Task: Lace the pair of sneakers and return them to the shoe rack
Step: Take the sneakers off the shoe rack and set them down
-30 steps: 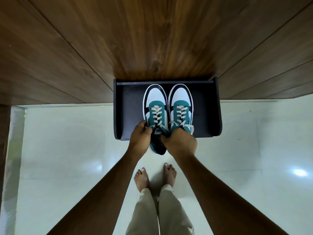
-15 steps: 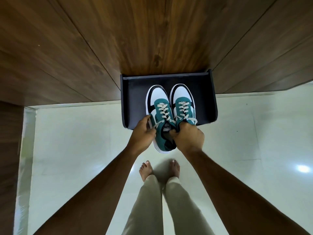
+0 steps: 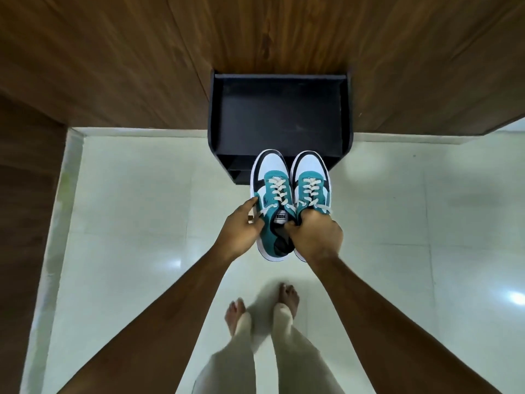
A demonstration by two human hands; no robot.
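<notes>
The pair of sneakers (image 3: 289, 200) is no longer seen resting on the top of the black shoe rack (image 3: 279, 109); it has been drawn back off it and is now held in the air in front of the rack, with only the white toes overlapping the rack's front edge in the view. The rack's top shelf, covered by the shoes a second ago, is now shown bare and dark, and lower shelves can be made out beneath its front edge. The left sneaker is held at its outer side by the left hand (image 3: 241, 227), whose thumb is laid along the white side panel while the fingers are curled under the shoe. The right sneaker is gripped at the collar by the right hand (image 3: 314, 236), fingers folded into the opening. Both shoes are seen laced with pale laces.

The rack is set against a wall of brown wood panels (image 3: 142, 52). Below, a glossy pale tiled floor (image 3: 142, 209) is seen, with light spots reflected on it. Bare feet (image 3: 235, 314) and light trousers (image 3: 227, 365) are seen at the bottom, slightly blurred.
</notes>
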